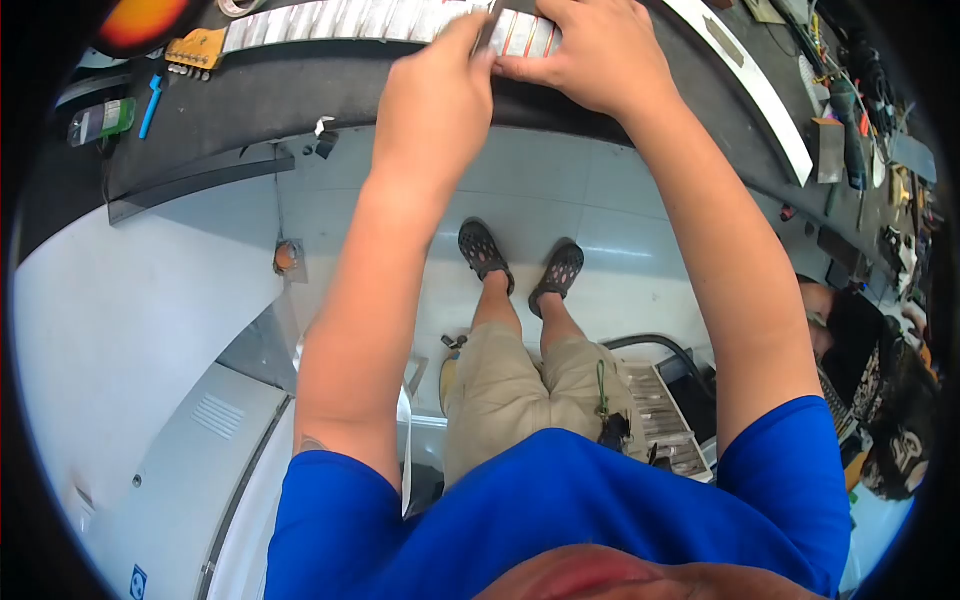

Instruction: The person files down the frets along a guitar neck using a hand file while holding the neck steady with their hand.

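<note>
Head view: guitar neck point(340, 22), prob. taped over w/ shiny pale strips, lies on the dark bench point(300, 97), running from abt 10:30 to past 12 o'clock. Headstock point(197, 47) w/ its pegs is at the 10:30 end. L hand point(438, 105), just L of 12, is closed, thumb vs. fingers, pinching a dark flat tool point(490, 28) held at the neck; hand slightly blurred. R hand point(605, 58), abt 1 o'clock, has thumb & fingers spread, thumb along the near edge of neck, fingertips partly cut off by the frame; can't tell how hard it grips. Thin reddish lines point(528, 35) show btwn the hands.

Blue pen-like stick point(150, 107) & green-ended bottle point(102, 122) at 10 o'clock. Long white strip point(745, 85) btwn 1 & 2, assorted tools point(852, 130) at 2. Person's dark shoes point(485, 250) on the pale floor point(350, 190), just above centre.
</note>
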{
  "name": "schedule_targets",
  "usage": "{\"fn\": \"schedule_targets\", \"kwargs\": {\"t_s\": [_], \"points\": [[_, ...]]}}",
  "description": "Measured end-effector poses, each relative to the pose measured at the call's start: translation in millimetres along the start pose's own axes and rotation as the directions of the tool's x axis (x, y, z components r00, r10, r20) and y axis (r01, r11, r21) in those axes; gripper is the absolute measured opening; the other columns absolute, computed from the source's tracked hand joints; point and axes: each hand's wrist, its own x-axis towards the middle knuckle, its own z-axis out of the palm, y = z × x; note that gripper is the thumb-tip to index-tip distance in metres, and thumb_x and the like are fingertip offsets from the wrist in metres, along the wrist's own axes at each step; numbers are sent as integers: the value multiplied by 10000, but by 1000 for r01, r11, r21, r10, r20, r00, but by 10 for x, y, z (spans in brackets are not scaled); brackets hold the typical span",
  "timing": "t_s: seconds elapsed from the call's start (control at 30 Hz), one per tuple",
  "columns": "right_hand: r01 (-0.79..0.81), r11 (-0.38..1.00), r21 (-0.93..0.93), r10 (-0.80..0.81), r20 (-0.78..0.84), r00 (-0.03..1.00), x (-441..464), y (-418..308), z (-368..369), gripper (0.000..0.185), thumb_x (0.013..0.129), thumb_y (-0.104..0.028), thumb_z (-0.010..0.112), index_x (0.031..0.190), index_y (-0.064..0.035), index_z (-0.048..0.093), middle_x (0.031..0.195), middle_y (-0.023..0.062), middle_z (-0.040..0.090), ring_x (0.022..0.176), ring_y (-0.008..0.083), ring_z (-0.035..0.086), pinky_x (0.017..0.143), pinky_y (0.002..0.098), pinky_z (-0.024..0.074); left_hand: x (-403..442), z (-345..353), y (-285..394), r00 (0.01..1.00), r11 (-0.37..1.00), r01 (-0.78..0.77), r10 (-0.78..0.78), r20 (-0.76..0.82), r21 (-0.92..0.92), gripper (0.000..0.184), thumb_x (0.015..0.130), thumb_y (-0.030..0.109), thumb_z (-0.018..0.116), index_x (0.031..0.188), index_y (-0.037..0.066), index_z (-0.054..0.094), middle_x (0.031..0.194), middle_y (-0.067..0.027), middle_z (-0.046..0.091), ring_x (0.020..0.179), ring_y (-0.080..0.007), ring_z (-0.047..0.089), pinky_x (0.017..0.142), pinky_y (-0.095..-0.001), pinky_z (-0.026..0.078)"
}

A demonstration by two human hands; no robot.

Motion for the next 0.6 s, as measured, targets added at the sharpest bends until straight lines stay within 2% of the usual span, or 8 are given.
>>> {"fn": "schedule_targets", "kwargs": {"t_s": [0.03, 0.07, 0.13, 0.2, 0.27, 0.37, 0.47, 0.6], "points": [[3, 1000, -8, -3, 2, 1000, -38, -35, -10, 723, 795, -640, 838, 1149, -10, 797, 1570, 302, 546, 1488, 458, 478, 1214, 554, 386, 31, 35, 11, 1000, 1000, -9, 9, -14, 1, 378, 1055, 91, 672, 1432, 95, 660, 884, -260, 753, 765, -380, 739, 713, -413, 578], [-4, 1000, 22, 3, 49, 999, -47, -47, -76, 732, 791, -639, 843, 1159, -8, 797, 1572, 298, 543, 1494, 457, 470, 1217, 555, 382, -131, 85, -92, 992, 994, -89, 94, -87, 66, 396, 1051, 82, 674, 1446, 105, 657, 888, -266, 749, 785, -385, 741, 719, -421, 579], [-5, 999, 31, 3, 75, 997, -14, -104, -206, 734, 791, -639, 845, 1163, -7, 797, 1577, 295, 536, 1503, 457, 458, 1223, 554, 377, -770, -96, -68, 998, 998, 67, -67, -1, -22, 429, 1034, 47, 691, 1459, 93, 657, 949, -255, 778, 810, -371, 766, 729, -415, 583], [-22, 1000, 20, 20, 95, 995, -26, -65, -125, 737, 793, -639, 848, 1166, -5, 795, 1589, 290, 522, 1517, 456, 438, 1233, 552, 366, -1476, -280, -148, 1000, 1000, 13, -13, -28, -6, 444, 1016, 4, 698, 1455, 57, 661, 1010, -222, 803, 751, -305, 760, 703, -363, 568], [-4, 1000, 7, 3, 68, 998, -9, 2, -43, 749, 792, -640, 849, 1181, -3, 793, 1590, 290, 522, 1519, 455, 436, 1236, 552, 363, -1970, -447, -180, 983, 988, 153, -154, 97, 24, 489, 1007, -22, 697, 1486, 34, 622, 982, -171, 804, 699, -235, 723, 678, -315, 544], [-1, 1000, -19, 2, 67, 998, -31, 19, -8, 762, 790, -643, 849, 1194, 0, 790, 1590, 289, 523, 1519, 454, 438, 1239, 553, 362, -2069, -544, -126, 915, 929, 369, -357, 189, -34, 541, 1019, -12, 682, 1544, 44, 564, 902, -142, 772, 672, -191, 687, 664, -296, 532], [-16, 1000, 11, 15, 95, 995, -53, -87, -163, 767, 790, -646, 847, 1196, 2, 790, 1590, 288, 524, 1517, 454, 442, 1241, 553, 362, -1688, -516, -54, 948, 960, 270, -253, 192, -68, 580, 1031, -4, 672, 1586, 58, 516, 859, -129, 751, 685, -212, 701, 673, -309, 543], [-32, 998, 47, 27, 102, 994, -51, -112, -214, 772, 789, -651, 846, 1193, 5, 791, 1587, 287, 528, 1515, 455, 446, 1242, 554, 362, -1429, -327, -38, 986, 988, 144, -139, 96, -48, 519, 1050, 1, 653, 1559, 46, 564, 912, -158, 762, 729, -243, 725, 711, -342, 566]]}}
